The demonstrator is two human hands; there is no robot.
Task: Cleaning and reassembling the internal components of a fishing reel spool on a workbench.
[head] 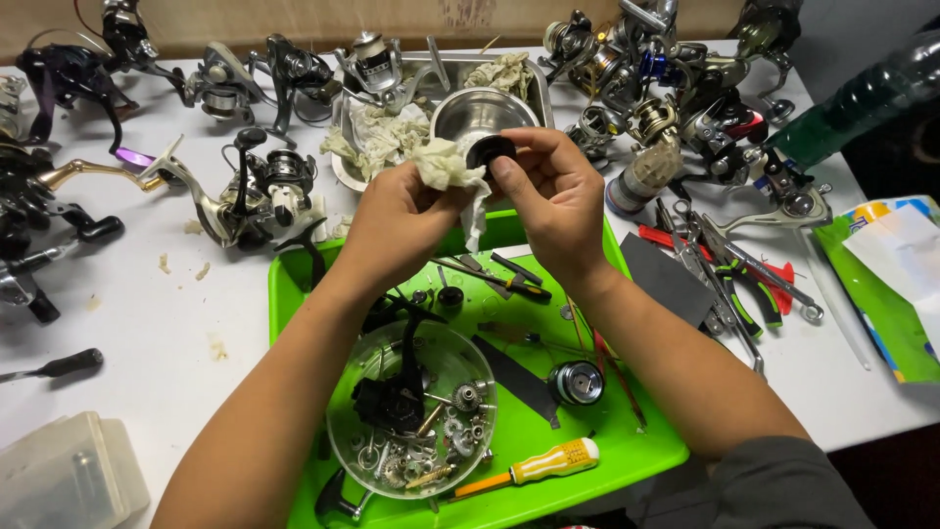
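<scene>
My left hand (397,220) pinches a crumpled pale cloth (446,167) and presses it against a small round black reel part (488,152). My right hand (553,196) grips that black part between thumb and fingers. Both hands hover above the far edge of a bright green tray (294,294). On the tray sit a clear round dish (411,411) with several small gears, screws and a black reel body, a yellow-handled screwdriver (543,465), a small spool (578,382) and thin tools.
Many fishing reels (255,191) crowd the white table's left and far side. A steel bowl (475,113) and rags lie in a metal tray behind the hands. Pliers and wrenches (729,274) lie right, a green bottle (862,98) far right, a plastic box (59,475) near left.
</scene>
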